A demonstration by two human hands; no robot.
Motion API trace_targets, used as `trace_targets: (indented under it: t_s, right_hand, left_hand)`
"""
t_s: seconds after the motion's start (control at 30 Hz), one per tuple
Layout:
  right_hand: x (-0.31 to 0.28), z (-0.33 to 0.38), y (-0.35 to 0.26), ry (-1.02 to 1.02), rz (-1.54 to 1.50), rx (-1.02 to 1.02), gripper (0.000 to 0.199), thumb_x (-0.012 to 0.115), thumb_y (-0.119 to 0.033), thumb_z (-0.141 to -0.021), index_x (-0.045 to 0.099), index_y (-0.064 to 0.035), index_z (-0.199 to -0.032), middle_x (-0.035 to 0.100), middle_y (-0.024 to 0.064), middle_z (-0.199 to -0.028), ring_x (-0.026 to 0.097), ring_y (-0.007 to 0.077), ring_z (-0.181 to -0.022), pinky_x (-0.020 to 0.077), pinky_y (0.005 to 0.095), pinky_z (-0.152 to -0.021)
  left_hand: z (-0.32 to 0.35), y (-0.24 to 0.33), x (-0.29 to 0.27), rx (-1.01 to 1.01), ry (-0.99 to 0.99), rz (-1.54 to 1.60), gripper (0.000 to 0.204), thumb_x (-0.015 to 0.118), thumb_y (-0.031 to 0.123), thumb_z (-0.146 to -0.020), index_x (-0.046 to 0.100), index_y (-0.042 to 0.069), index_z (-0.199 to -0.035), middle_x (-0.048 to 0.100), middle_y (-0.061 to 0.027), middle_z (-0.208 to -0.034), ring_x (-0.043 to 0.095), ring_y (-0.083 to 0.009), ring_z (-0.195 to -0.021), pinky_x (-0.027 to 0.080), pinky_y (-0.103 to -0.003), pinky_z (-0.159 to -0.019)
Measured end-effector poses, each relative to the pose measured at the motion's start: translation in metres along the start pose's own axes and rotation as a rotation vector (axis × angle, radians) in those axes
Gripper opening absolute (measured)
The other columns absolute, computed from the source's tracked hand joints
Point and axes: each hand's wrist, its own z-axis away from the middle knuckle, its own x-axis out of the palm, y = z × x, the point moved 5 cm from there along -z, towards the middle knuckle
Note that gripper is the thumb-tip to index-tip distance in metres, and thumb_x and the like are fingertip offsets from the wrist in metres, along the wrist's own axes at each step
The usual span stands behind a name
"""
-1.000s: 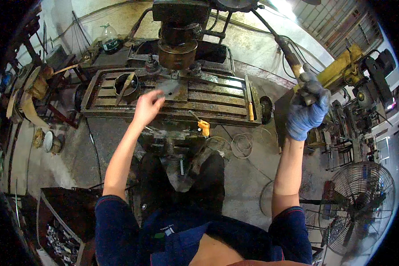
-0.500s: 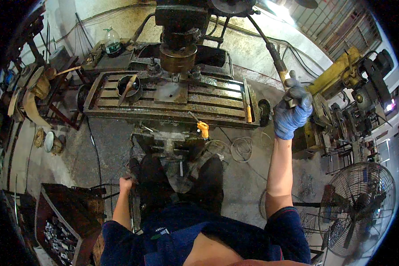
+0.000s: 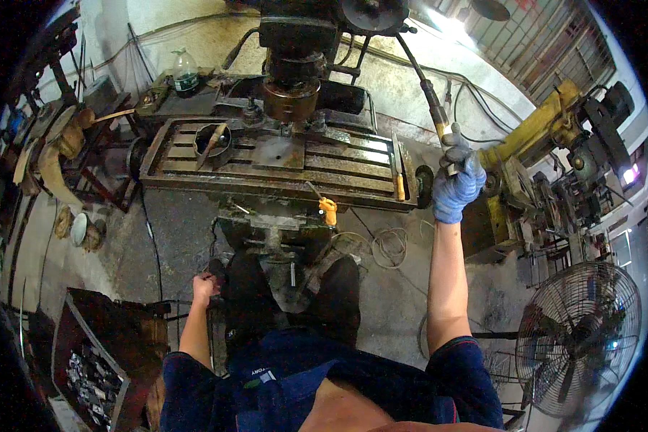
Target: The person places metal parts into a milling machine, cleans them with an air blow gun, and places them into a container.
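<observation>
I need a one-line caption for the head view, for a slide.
Gloved right hand grips the drill press lever; bare left hand hangs low beside the machine base.

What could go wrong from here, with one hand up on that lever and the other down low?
The gloved right hand grips the feed lever; a glove near a spindle might snag. The flat plate under it shows no clamp and might spin. The left hand sits low, beside the machine base, out of the line of sight.
</observation>
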Motion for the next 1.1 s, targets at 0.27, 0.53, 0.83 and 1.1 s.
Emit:
trace_targets:
  t_s: [0.27,0.53,0.83,1.1]
  right_hand:
    - [0.009,-0.018,-0.027,-0.057,0.03,-0.089,0.038,0.05,-0.031,-0.086,0.062,0.0022,-0.071,0.062,0.018,-0.082,0.053,0.0162,-0.063,0.0398,0.0273,-0.063]
    - [0.014,-0.028,-0.038,-0.045,0.053,-0.049,0.031,0.049,-0.023,-0.084,0.062,0.0039,-0.079,0.062,0.0206,-0.09,0.057,0.0204,-0.076,0.0409,0.0293,-0.072]
    - [0.007,-0.041,-0.06,0.023,0.159,-0.1,0.03,0.051,-0.019,-0.086,0.059,0.0032,-0.105,0.061,0.0129,-0.1,0.056,0.0174,-0.096,0.0412,0.0294,-0.088]
    - [0.002,-0.029,-0.066,0.059,-0.053,-0.019,0.037,0.05,-0.025,-0.086,0.055,0.0036,-0.11,0.059,0.0147,-0.104,0.058,0.022,-0.093,0.0454,0.0358,-0.084]
  left_hand:
    - [0.015,-0.004,-0.023,0.006,-0.043,-0.064,0.018,0.053,0.007,-0.081,0.055,-0.009,-0.09,0.057,-0.0102,-0.064,0.056,-0.0184,-0.049,0.048,-0.032,-0.042]
    - [0.022,-0.034,-0.052,-0.091,0.087,-0.018,0.021,0.05,0.005,-0.081,0.052,-0.009,-0.096,0.051,-0.0098,-0.06,0.047,-0.0164,-0.044,0.039,-0.032,-0.039]
    - [0.013,-0.03,-0.059,-0.165,-0.001,-0.043,0.023,0.053,0.006,-0.081,0.049,-0.007,-0.099,0.06,-0.0176,-0.069,0.054,-0.0227,-0.045,0.044,-0.035,-0.041]
    - [-0.004,-0.048,-0.073,-0.148,-0.024,0.073,0.022,0.051,0.006,-0.082,0.05,-0.008,-0.099,0.058,-0.0179,-0.071,0.059,-0.0271,-0.053,0.051,-0.038,-0.046]
